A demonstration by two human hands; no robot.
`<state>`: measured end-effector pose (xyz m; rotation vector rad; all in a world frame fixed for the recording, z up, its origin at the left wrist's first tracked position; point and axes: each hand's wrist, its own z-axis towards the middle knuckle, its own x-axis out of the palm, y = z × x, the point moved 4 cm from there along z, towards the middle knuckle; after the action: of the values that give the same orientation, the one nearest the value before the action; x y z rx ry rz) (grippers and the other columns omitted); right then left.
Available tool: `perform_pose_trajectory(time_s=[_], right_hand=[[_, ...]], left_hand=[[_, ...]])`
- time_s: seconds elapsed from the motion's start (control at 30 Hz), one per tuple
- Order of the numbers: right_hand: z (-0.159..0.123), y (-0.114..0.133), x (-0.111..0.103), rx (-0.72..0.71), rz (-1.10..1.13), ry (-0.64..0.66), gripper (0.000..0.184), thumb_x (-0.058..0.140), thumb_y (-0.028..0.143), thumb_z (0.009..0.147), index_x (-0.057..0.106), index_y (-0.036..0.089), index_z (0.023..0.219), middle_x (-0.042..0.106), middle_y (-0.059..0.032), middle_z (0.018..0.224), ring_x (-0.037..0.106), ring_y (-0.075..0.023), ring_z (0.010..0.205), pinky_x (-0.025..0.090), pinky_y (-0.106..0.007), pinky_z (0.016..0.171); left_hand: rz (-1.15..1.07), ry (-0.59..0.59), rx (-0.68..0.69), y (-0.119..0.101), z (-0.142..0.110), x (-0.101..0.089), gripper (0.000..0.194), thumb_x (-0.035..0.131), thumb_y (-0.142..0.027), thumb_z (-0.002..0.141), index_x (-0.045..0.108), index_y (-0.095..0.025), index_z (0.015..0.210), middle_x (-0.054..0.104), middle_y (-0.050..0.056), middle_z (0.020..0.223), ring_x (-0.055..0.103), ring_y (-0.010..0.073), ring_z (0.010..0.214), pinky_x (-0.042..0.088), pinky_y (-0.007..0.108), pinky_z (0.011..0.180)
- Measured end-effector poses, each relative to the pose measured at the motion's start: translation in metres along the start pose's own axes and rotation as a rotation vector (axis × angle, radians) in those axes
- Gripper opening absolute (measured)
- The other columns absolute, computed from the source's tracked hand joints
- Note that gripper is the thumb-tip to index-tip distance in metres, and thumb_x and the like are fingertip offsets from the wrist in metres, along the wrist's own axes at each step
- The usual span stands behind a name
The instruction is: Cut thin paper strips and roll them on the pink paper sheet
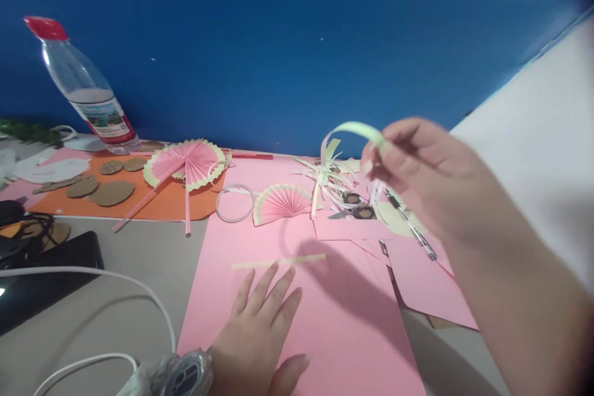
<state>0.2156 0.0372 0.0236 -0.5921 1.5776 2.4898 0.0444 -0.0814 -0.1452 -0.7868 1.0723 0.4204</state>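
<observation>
My left hand [262,315] lies flat on a large pink paper sheet [218,315], fingers spread. Its fingertips reach the lower edge of a narrow pale yellow strip [301,258] lying across that sheet. Raised at the right, my right hand [413,167] pinches one end of a curled pale green paper strip [355,128], whose other end arcs down to the left. Below the held strip is a tangle of thin pale strips [331,176], with black-handled scissors [359,207] beside it. A pleated pink fan piece with a yellow-green rim [285,204] rests beyond my left hand.
A tape roll [234,203] lies left of the fan piece. Finished-looking pink fans [188,164] and cardboard discs [112,193] lie on orange paper [153,209]. A red-capped bottle [95,99] stands behind. At right is a pen [413,229]; white cable [139,288] crosses the left.
</observation>
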Motion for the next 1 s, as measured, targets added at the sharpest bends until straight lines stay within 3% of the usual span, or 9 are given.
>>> perform_pose_trajectory(time_s=[0.07, 0.17, 0.23, 0.33, 0.5, 0.6, 0.73, 0.9, 1.0], right_hand=[[-0.03, -0.007, 0.027, 0.025, -0.033, 0.092, 0.008, 0.048, 0.023, 0.091, 0.053, 0.026, 0.085, 0.057, 0.0039, 0.077, 0.055, -0.0115, 0.072, 0.047, -0.025, 0.068], [-0.077, -0.022, 0.072, 0.01, -0.046, 0.497, 0.015, 0.045, 0.014, 0.09, 0.055, 0.024, 0.088, 0.061, 0.0015, 0.084, 0.057, -0.0129, 0.082, 0.047, -0.026, 0.076], [-0.099, -0.032, 0.085, 0.027, -0.045, 0.574, 0.016, 0.044, 0.013, 0.091, 0.055, 0.023, 0.089, 0.062, 0.0004, 0.087, 0.056, -0.0131, 0.087, 0.046, -0.026, 0.08], [-0.112, -0.044, 0.089, 0.109, -0.014, 0.591, 0.017, 0.039, 0.016, 0.094, 0.055, 0.022, 0.091, 0.063, -0.0007, 0.09, 0.056, -0.0127, 0.088, 0.045, -0.026, 0.083], [-0.11, -0.064, 0.078, 0.265, 0.037, 0.462, 0.014, 0.042, 0.023, 0.094, 0.052, 0.021, 0.084, 0.059, 0.0003, 0.08, 0.056, -0.0121, 0.074, 0.046, -0.024, 0.072], [-0.109, -0.076, 0.068, 0.34, 0.067, 0.282, 0.011, 0.044, 0.024, 0.092, 0.049, 0.021, 0.082, 0.054, 0.0019, 0.074, 0.052, -0.011, 0.064, 0.044, -0.023, 0.06], [-0.108, -0.09, 0.053, 0.481, 0.113, 0.025, 0.013, 0.044, 0.028, 0.092, 0.045, 0.023, 0.08, 0.045, 0.0055, 0.066, 0.046, -0.0096, 0.054, 0.041, -0.02, 0.05], [-0.102, -0.092, 0.04, 0.409, -0.032, -0.128, 0.011, 0.047, 0.021, 0.089, 0.047, 0.022, 0.078, 0.046, 0.0042, 0.069, 0.048, -0.0103, 0.061, 0.042, -0.02, 0.056], [-0.101, -0.088, 0.034, 0.351, -0.112, -0.245, 0.009, 0.049, 0.024, 0.089, 0.051, 0.023, 0.081, 0.049, 0.0028, 0.07, 0.05, -0.0116, 0.065, 0.043, -0.022, 0.059]], left_hand=[[-0.201, -0.045, 0.049, -0.001, 0.0, -0.01, 0.061, 0.041, -0.046, 0.089, 0.033, -0.017, 0.141, 0.038, 0.011, 0.145, 0.025, 0.0292, 0.137, 0.024, 0.048, 0.111], [-0.515, -0.112, 0.031, 0.001, 0.002, -0.023, 0.064, 0.039, -0.049, 0.091, 0.022, -0.02, 0.145, 0.04, 0.011, 0.144, 0.033, 0.0255, 0.134, 0.035, 0.04, 0.108], [-0.7, -0.157, -0.077, 0.006, 0.004, -0.028, 0.058, 0.038, -0.045, 0.093, 0.02, -0.028, 0.145, 0.04, 0.007, 0.144, 0.039, 0.0231, 0.131, 0.039, 0.038, 0.105], [-0.945, -0.241, -0.333, 0.013, 0.007, -0.027, 0.042, 0.033, -0.036, 0.096, 0.034, -0.035, 0.139, 0.047, 0.001, 0.139, 0.05, 0.0189, 0.122, 0.045, 0.034, 0.099], [-1.164, -0.321, -0.605, 0.022, 0.006, -0.024, 0.041, 0.029, -0.042, 0.097, 0.046, -0.029, 0.132, 0.061, 0.002, 0.124, 0.056, 0.021, 0.115, 0.041, 0.043, 0.103], [-1.201, -0.377, -0.686, 0.027, 0.0, -0.025, 0.044, 0.03, -0.046, 0.095, 0.044, -0.029, 0.133, 0.061, 0.003, 0.122, 0.054, 0.023, 0.115, 0.035, 0.048, 0.106], [-1.231, -0.399, -0.772, 0.032, -0.004, -0.022, 0.047, 0.035, -0.049, 0.093, 0.045, -0.027, 0.133, 0.06, 0.006, 0.121, 0.058, 0.024, 0.105, 0.039, 0.047, 0.1], [-1.25, -0.361, -0.741, 0.031, 0.005, -0.021, 0.048, 0.035, -0.045, 0.094, 0.045, -0.019, 0.133, 0.063, 0.006, 0.088, 0.057, 0.0218, 0.095, 0.042, 0.04, 0.09], [-1.271, -0.327, -0.719, 0.029, 0.012, -0.022, 0.042, 0.031, -0.043, 0.096, 0.048, -0.018, 0.126, 0.059, 0.003, 0.08, 0.056, 0.0171, 0.078, 0.044, 0.034, 0.078]])
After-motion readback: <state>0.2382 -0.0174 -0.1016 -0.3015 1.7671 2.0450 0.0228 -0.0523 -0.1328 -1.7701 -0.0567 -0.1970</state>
